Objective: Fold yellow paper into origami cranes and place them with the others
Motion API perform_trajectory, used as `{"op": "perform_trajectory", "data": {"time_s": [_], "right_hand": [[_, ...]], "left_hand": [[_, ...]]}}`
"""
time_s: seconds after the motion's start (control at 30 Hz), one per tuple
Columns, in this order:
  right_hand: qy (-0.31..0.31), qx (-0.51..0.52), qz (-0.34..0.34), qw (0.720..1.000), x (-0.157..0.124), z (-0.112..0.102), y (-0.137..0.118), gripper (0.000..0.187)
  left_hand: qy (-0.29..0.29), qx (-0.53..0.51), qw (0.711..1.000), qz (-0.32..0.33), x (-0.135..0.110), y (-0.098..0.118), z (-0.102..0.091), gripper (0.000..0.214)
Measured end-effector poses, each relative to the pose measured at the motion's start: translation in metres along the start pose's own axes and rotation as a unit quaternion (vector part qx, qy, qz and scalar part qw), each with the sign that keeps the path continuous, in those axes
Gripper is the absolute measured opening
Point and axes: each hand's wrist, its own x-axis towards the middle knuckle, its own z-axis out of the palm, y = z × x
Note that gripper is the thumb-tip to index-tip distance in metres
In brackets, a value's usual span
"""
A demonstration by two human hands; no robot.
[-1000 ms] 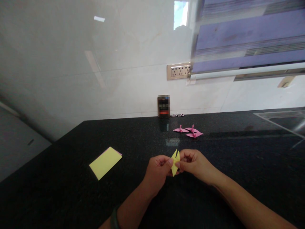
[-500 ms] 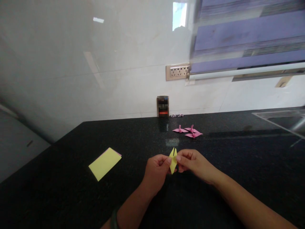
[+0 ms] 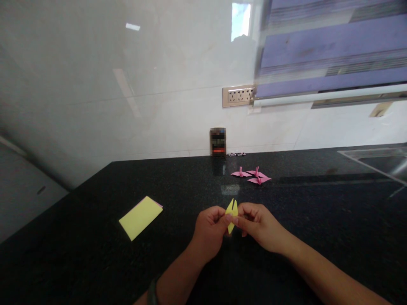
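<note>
A small folded piece of yellow paper (image 3: 232,209), diamond-like with a slit between two upper points, is held above the dark countertop. My left hand (image 3: 210,231) pinches it from the left, thumb across its front. From the other side my right hand (image 3: 259,224) grips it with thumb and fingers, the two thumb tips close together at its middle. The thumbs hide part of the paper. Beyond the hands lie three pink folded paper cranes (image 3: 241,173). Left of my hands rests a stack of yellow paper (image 3: 140,218), with a pink edge showing underneath.
A small dark box, blurred out (image 3: 218,142), stands against the tiled wall, a beaded strip (image 3: 237,154) beside it. At the right is a sink (image 3: 381,161). A wall socket (image 3: 238,96) and a purple blind (image 3: 330,51) are above the black countertop (image 3: 95,254).
Both thumbs have moved inward and now meet across the middle of the yellow paper. My right hand has shifted slightly downward. The cranes and the stack stay put.
</note>
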Motion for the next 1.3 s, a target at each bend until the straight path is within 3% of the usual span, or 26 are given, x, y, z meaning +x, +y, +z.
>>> {"op": "perform_trajectory", "data": {"time_s": [0.43,0.63,0.8,1.03,1.3], "right_hand": [[0.002,0.017,-0.002,1.0,0.003,-0.001,0.009,0.024],[0.026,0.076,-0.02,0.997,0.004,-0.004,0.005,0.023],[0.002,0.09,-0.001,0.996,0.005,-0.005,0.007,0.021],[0.0,0.037,-0.006,0.999,0.004,-0.006,0.009,0.014],[-0.005,-0.112,-0.085,0.99,-0.001,-0.008,0.005,0.006]], "left_hand": [[-0.018,-0.122,0.992,-0.035,0.005,0.0,-0.003,0.019],[-0.083,-0.131,0.985,-0.072,0.005,-0.004,-0.005,0.023],[-0.097,-0.152,0.98,-0.084,0.004,-0.004,-0.005,0.024],[-0.077,-0.115,0.987,-0.085,0.005,-0.003,-0.007,0.027],[-0.082,-0.129,0.984,-0.089,0.005,-0.006,-0.007,0.023]]}}
